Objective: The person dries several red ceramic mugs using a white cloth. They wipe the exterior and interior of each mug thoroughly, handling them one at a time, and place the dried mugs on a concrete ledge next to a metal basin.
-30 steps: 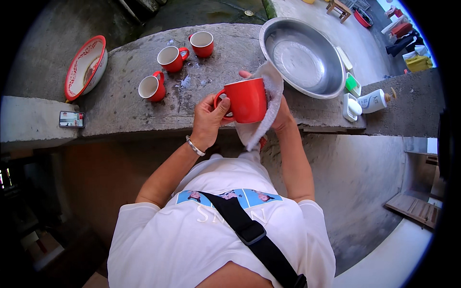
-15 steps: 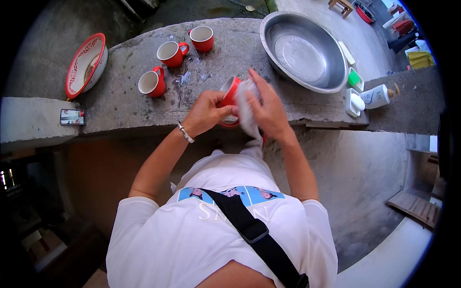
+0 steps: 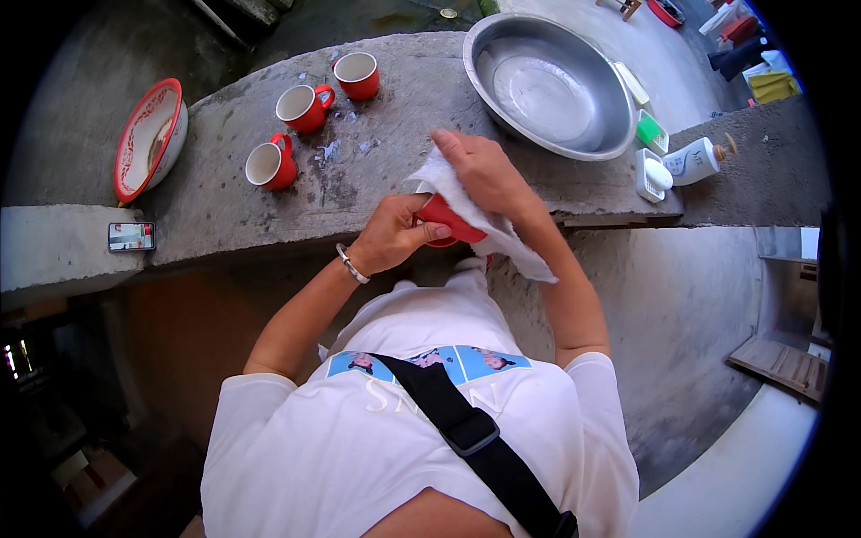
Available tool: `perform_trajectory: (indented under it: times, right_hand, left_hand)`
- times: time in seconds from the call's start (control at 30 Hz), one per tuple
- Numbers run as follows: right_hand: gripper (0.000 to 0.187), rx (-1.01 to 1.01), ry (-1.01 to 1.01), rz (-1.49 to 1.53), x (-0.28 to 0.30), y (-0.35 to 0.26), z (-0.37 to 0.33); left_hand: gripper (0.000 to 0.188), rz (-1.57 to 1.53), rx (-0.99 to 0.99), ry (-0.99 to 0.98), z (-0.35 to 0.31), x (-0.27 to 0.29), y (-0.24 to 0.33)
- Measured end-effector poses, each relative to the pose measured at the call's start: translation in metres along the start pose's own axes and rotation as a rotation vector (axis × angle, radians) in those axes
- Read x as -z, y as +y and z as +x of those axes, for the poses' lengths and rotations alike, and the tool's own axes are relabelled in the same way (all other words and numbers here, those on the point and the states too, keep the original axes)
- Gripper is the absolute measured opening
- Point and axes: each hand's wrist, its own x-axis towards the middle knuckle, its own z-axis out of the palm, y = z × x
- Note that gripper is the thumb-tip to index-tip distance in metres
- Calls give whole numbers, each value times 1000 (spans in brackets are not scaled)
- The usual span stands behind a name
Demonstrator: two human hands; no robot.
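Observation:
My left hand [image 3: 393, 237] grips a red mug [image 3: 451, 222], its thumb pressed along the red outside. The mug is tilted on its side above the near edge of the concrete slab. Over it lies a white cloth [image 3: 518, 247], held against the mug by my right hand [image 3: 489, 177], with a loose end hanging by my right forearm. The mug's opening is mostly hidden by hand and cloth. Farther left on the slab, three red mugs with pale insides stand upright: a near mug [image 3: 283, 170], a middle mug [image 3: 309, 117] and a far mug [image 3: 360, 85].
A large metal basin [image 3: 619, 143] rests at the back right. Beside it are a green soap dish [image 3: 649, 131], a white dish with soap [image 3: 647, 184] and a white pump bottle [image 3: 692, 163] lying down. At left, a red-rimmed enamel basin [image 3: 176, 148] leans over a phone [image 3: 132, 237].
The mug has turned in my left hand, showing more of its red outside. My right hand has shifted up over it, and the cloth now spreads wider across the mug.

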Motion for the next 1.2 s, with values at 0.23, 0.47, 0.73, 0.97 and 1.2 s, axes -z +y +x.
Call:
perform_trajectory:
  times: [0.23,0.47,0.73,0.97,1.2]
  right_hand:
    - [44,379,371,-288,-21,-5,-27]
    - [40,-253,-338,830,10,32,-3]
    - [41,-195,-80,547,-8,50,3]
    - [32,491,681,-263,-54,5,-23]
    - [37,66,43,146,4,12,8]
  left_hand:
    - [15,-297,-16,170,-4,-5,-13]
    - [10,468,-305,4,0,7,15]
    - [27,225,5,58,17,7,15]
    - [15,167,7,88,11,7,10]
    - [14,678,-344,4,4,9,5]
